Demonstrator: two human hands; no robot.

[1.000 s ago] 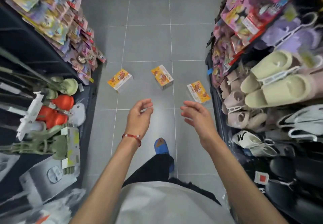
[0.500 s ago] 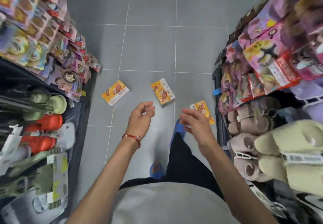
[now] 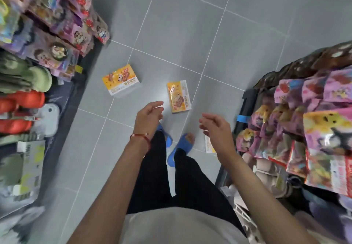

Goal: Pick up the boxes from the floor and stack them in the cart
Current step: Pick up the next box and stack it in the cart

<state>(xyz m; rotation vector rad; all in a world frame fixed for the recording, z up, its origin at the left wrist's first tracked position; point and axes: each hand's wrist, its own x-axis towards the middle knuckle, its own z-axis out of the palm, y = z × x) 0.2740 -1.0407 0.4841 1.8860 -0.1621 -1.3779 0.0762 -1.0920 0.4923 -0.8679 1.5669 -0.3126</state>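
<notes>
Stepped fwd: 3 boxes nearer – left box, mid box, 3rd box behind R grip. L grip, both loose, empty.

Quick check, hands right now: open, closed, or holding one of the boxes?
Left hand: open, fingers loosely curled, holding nothing.
Right hand: open, fingers loosely curled, holding nothing.
</notes>
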